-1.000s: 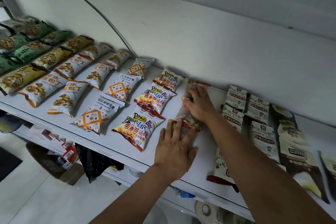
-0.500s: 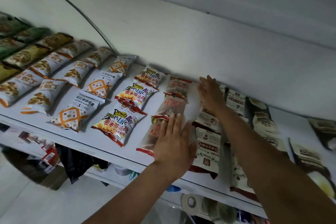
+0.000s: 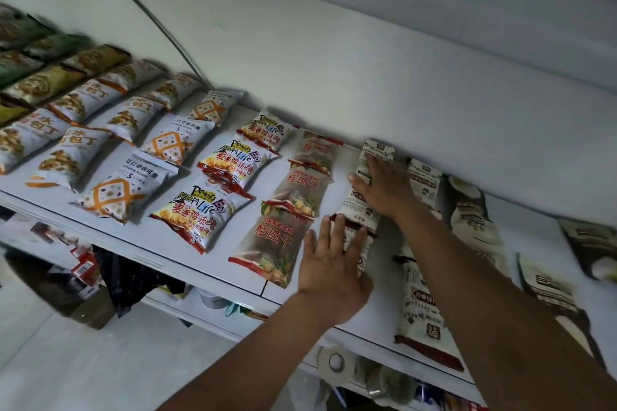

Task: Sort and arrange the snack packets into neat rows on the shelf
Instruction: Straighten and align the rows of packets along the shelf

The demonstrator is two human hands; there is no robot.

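Observation:
Snack packets lie in rows on the white shelf [image 3: 233,272]. A column of brown packets [image 3: 290,203] with red characters runs front to back at the middle. Right of it is a column of cream packets [image 3: 362,207] with red ends. My right hand [image 3: 384,187] lies flat with straight fingers on the far cream packets. My left hand [image 3: 334,264] presses flat on the near cream packet, fingers spread. To the left, yellow packets [image 3: 200,207] form another column.
More cream packets [image 3: 424,307] and dark-printed packets [image 3: 551,287] lie unevenly on the right. White-and-orange packets [image 3: 123,190] and green ones fill the left. A cable [image 3: 157,23] runs down the back wall. Below the shelf sit a tape roll [image 3: 335,360] and boxes.
Both hands left the brown packet column and moved right onto the cream packets. The cream column has slid closer to the brown one. The camera view swung right.

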